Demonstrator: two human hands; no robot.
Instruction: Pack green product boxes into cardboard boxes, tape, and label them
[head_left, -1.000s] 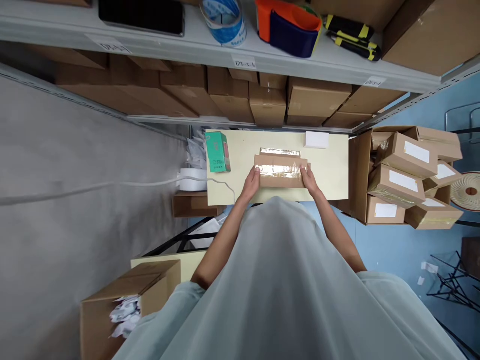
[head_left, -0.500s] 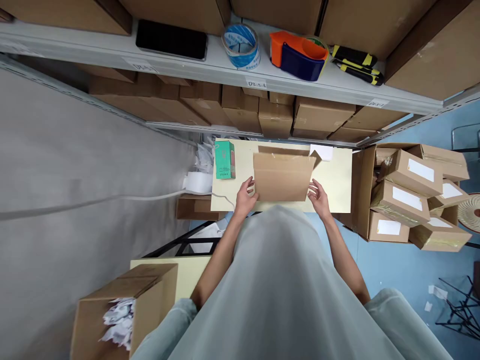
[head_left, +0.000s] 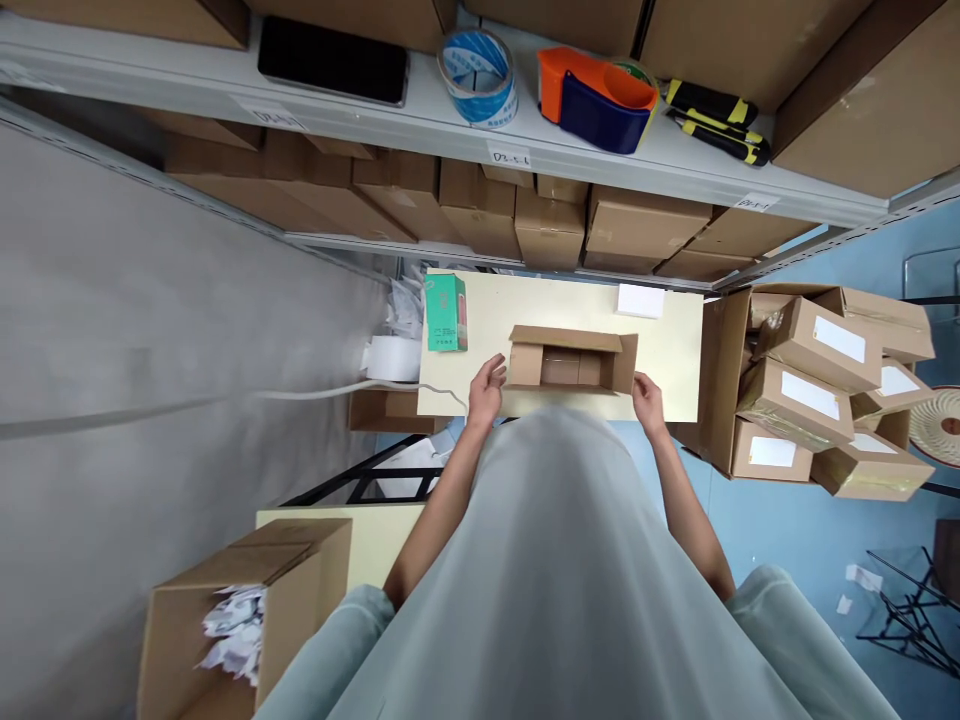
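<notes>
A small brown cardboard box (head_left: 527,365) sits on the pale yellow table with its top facing me. Its flaps are spread and the inside shows no contents. My left hand (head_left: 486,392) is just off the box's left end, fingers apart and holding nothing. At the right end, my right hand (head_left: 649,403) has its fingertips by the outward-turned side flap; whether they touch it is hard to tell. A green printed carton (head_left: 445,313) stands at the table's left end. Toward the back right lies a small white stack (head_left: 640,301), perhaps paper or labels.
Above the table's far side runs a grey shelf (head_left: 450,140) bearing a black phone (head_left: 334,62), blue tape roll (head_left: 480,80), orange-and-blue tape dispenser (head_left: 596,100) and yellow-black cutters (head_left: 716,120). A large carton (head_left: 721,385) of labelled boxes stands right; a carton (head_left: 300,610) with crumpled paper, lower left.
The box has tipped so that its opening now faces up toward me, its flaps spread. My right hand has shifted slightly right and down; my left stays near the box's left end.
</notes>
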